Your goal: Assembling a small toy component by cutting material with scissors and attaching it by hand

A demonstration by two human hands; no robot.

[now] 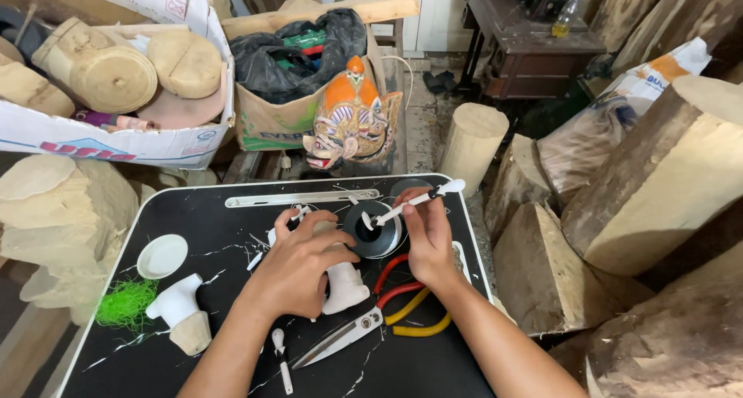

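My left hand (296, 265) grips a small white-painted wooden figure (344, 286) standing on the black table (193, 351). My right hand (427, 239) holds a thin white-handled brush (414, 201), its tip dipped into a round black tin of paint (373, 228) just beyond the figure. The brush handle slants up to the right.
Scissors with red handles (348, 332), yellow-handled pliers (418, 321), another brush (281, 359), a white lid (162, 256), a white figure piece (179, 309), green fibre (126, 301) and a ruler (302, 199) lie on the table. A painted mask (352, 119), boxes of carved wood (116, 73) and logs (658, 189) surround it.
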